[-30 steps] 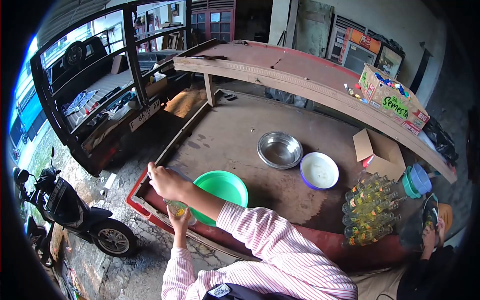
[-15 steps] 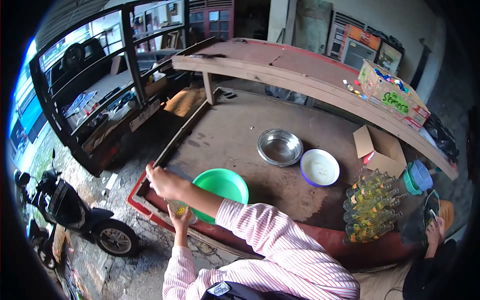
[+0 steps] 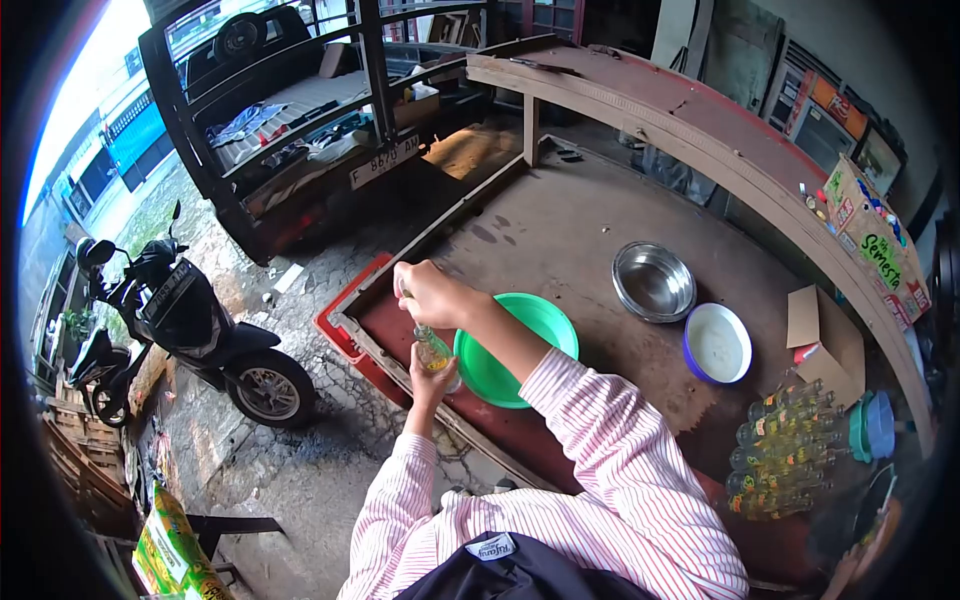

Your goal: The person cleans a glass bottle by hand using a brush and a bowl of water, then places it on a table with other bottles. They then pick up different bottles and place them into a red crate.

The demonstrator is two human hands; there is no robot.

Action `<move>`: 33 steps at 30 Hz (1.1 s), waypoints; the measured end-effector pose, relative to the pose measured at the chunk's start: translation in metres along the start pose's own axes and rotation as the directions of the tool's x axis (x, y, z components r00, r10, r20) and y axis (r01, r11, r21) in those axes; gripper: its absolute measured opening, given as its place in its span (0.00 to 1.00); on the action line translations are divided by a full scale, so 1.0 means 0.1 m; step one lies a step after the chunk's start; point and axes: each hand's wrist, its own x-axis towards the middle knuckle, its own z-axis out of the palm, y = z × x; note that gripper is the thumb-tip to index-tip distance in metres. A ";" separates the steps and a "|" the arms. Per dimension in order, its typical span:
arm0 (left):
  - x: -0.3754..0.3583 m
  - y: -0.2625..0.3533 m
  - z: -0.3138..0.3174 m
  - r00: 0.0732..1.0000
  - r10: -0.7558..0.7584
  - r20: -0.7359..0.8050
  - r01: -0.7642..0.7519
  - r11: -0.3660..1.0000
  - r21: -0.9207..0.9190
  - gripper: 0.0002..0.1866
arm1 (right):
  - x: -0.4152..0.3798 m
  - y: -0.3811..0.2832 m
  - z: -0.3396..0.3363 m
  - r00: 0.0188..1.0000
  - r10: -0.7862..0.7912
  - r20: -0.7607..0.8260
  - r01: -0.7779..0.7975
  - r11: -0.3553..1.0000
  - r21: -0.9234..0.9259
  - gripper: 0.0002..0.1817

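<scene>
My left hand (image 3: pixel 429 378) is wrapped round a clear glass bottle (image 3: pixel 434 353) with a yellow and orange label, near the table's left edge. Just above the bottle's neck is my right hand (image 3: pixel 432 293), its fingers closed; what they hold is too small to name. My right forearm reaches across a green plastic basin (image 3: pixel 540 325), which sits on the table right beside the bottle. Farther right stand a steel bowl (image 3: pixel 652 284) and a white basin with a purple rim (image 3: pixel 718 343).
Several glass bottles (image 3: pixel 785 450) lie stacked at the table's right end, near an open cardboard box (image 3: pixel 835 350) and blue and green tubs (image 3: pixel 880 425). A raised shelf (image 3: pixel 690 125) spans the back. A motorcycle (image 3: pixel 190 320) stands left. A person's hand (image 3: pixel 868 550) shows at lower right.
The view has swung left, so the table sits farther right in the picture. The bottle's neck now shows below my right hand. Both hands stay closed, one above the other.
</scene>
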 end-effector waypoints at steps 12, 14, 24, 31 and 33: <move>0.03 0.01 -0.01 0.999 0.033 -0.041 -0.030 0.995 0.091 0.29 | -0.05 -0.23 -0.11 0.975 -0.127 -0.180 0.106 0.987 -0.121 0.09; 0.02 0.00 -0.01 0.999 0.011 -0.043 -0.009 0.998 0.066 0.28 | -0.04 -0.02 0.03 0.968 -0.160 -0.192 0.128 0.977 -0.171 0.09; 0.01 0.13 0.02 0.999 0.038 -0.025 -0.037 0.998 0.051 0.27 | -0.10 0.12 0.09 0.995 -0.039 -0.095 0.045 0.997 0.062 0.05; 0.00 0.15 0.00 0.999 0.047 -0.004 -0.047 0.995 0.085 0.28 | -0.06 0.22 0.21 0.973 -0.115 -0.201 0.143 0.981 0.130 0.06; 0.03 0.15 0.01 1.000 0.009 0.009 -0.009 0.999 -0.033 0.28 | -0.10 0.30 0.29 0.997 -0.021 -0.069 0.032 0.985 0.169 0.06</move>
